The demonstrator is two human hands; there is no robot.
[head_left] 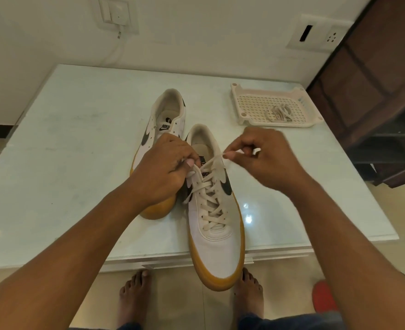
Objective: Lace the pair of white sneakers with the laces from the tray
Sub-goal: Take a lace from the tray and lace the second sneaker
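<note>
Two white sneakers with yellow-brown soles lie on a glossy white table (77, 139). The near sneaker (217, 253) lies in the middle, and its toe reaches out over the near edge of the table. A white lace (214, 226) already crosses through its eyelets almost up to the top.

The left hand (163, 167) is at the upper left side of this shoe. Its thumb and curled fingers pinch the lace close to the top eyelets. The right hand (263, 160) is held a little to the right of the shoe opening. It pinches the other end of the same lace between thumb and forefinger, and this end runs taut from the shoe to the fingers.

The second sneaker (165, 115) lies farther away and to the left, partly hidden behind the left hand, with no lace visible in it.

At the far right of the table stands a pale perforated tray (275, 91), and a bundled lace (279, 112) lies inside it.

Below the table edge, two bare feet (134, 291) stand on the floor.
</note>
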